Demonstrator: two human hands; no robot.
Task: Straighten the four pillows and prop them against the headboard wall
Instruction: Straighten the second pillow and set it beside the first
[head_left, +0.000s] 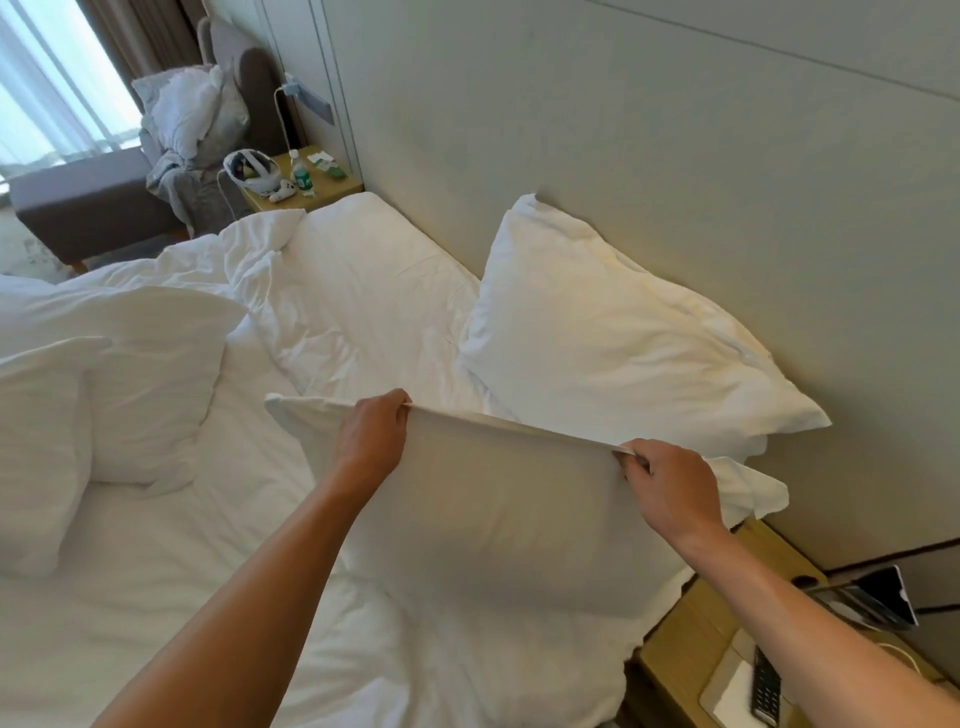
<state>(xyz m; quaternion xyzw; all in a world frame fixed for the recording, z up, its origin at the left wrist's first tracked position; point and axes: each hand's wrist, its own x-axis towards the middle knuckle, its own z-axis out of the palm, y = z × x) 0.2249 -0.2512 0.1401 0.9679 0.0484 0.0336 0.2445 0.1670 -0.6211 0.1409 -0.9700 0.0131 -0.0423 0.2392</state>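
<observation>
I hold a white pillow (498, 519) upright over the near right part of the bed. My left hand (371, 436) pinches its top edge left of the middle. My right hand (670, 480) pinches the same edge near the right corner. Behind it a second white pillow (618, 332) leans against the pale headboard wall (675, 145). Two more white pillows lie on the left: one (156, 374) flat on the duvet, the other (36, 447) overlapping it at the frame's left edge.
A rumpled white duvet (332, 291) covers the bed. A wooden nightstand (727, 639) at lower right carries a remote (766, 686) and a tablet-like device (867, 597). The far nightstand (332, 184) holds a bottle and a headset. An armchair (208, 119) with cushions stands by the window.
</observation>
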